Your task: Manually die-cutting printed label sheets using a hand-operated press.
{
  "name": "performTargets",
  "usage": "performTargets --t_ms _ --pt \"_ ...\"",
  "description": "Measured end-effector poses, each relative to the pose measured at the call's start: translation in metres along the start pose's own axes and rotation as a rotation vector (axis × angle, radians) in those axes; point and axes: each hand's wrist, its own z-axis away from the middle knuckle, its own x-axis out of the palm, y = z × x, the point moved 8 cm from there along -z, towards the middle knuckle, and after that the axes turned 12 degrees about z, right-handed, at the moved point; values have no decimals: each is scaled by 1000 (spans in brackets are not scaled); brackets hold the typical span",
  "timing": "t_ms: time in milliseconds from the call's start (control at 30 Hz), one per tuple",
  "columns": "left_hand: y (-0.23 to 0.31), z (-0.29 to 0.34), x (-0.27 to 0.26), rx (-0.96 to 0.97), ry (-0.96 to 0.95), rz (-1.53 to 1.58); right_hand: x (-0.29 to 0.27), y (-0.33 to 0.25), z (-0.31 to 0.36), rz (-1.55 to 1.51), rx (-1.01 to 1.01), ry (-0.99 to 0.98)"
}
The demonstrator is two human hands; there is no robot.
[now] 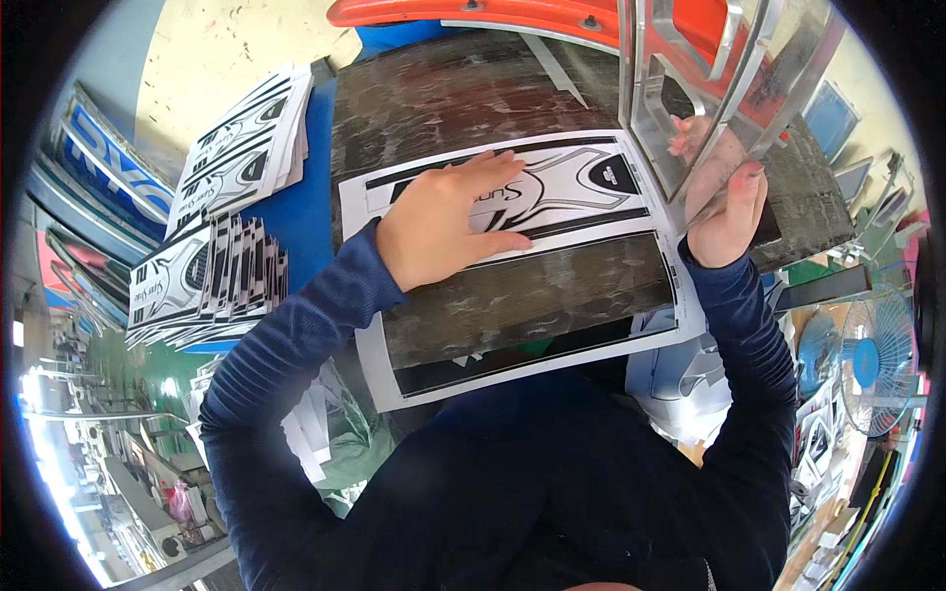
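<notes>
A white sheet with a black-and-grey printed panel [581, 192] lies on a worn dark board [443, 89]. Its lower part is a cut-out window, through which the board shows, and its near edge hangs past the board. My left hand [443, 217] rests flat on the print, with fingers stretched out and thumb apart. At the sheet's right edge, my right hand [729, 212] grips an upright metal frame with clear panels [680, 108]. Its thumb is on the near side, and some fingertips show beyond the clear panel.
Stacked printed sheets [246, 148] and a fanned pile of cut printed pieces [241, 271] lie on a blue surface [317, 187] at left. An orange machine part [493, 12] spans the far side. A fan [867, 362] stands at right. A paper strip [554, 67] lies on the board.
</notes>
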Motion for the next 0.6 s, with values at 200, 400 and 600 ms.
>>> performTargets --t_ms 200,400,600 --pt "1 -3 -2 -80 -31 -20 -2 2 -1 -37 10 34" --pt "6 -7 0 -2 8 -41 -2 0 -3 -30 13 6" --pt "-3 -3 -5 -103 149 -27 1 -3 -2 62 62 2"
